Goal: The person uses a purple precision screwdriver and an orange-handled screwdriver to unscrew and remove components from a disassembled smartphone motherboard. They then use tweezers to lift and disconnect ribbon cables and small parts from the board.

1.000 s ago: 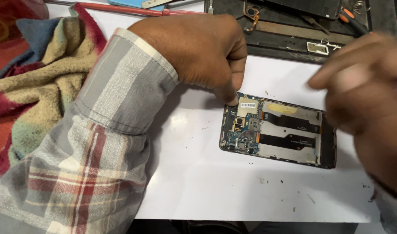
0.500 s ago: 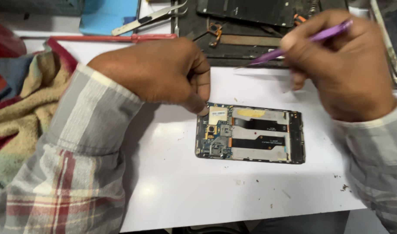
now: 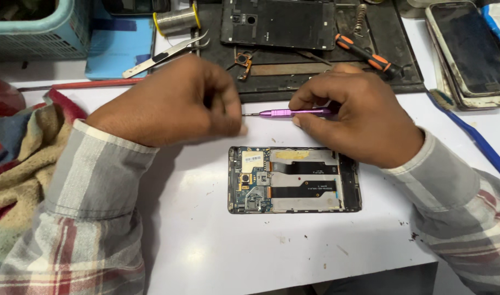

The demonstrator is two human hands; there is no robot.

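Lower centre of the frame: an opened phone [image 3: 294,179] lies flat on the white tabletop [image 3: 293,246], back cover off, with its circuit board at the left end and flat ribbon cables running across the metal frame. No hand touches it.

Just above it, mid-frame: the right hand [image 3: 359,117] is closed around a purple screwdriver [image 3: 293,113], held level with its thin tip pointing toward the left of the frame. The left hand [image 3: 176,104] is curled shut, its fingertips pinched together at the screwdriver's tip; whether they hold anything small cannot be told. Both wrists wear plaid sleeves.

Left edge: a crumpled multicoloured cloth [image 3: 15,158] lies beside the left forearm.

Upper centre: a dark work mat [image 3: 408,65] carries a black phone back cover [image 3: 277,23], an orange-handled screwdriver [image 3: 367,53] and small parts. Upper left: metal tweezers [image 3: 165,53], a spool of solder wire [image 3: 176,19] and a teal basket [image 3: 42,27]. Upper right: two stacked phones [image 3: 468,46] and a blue toothbrush [image 3: 476,136].
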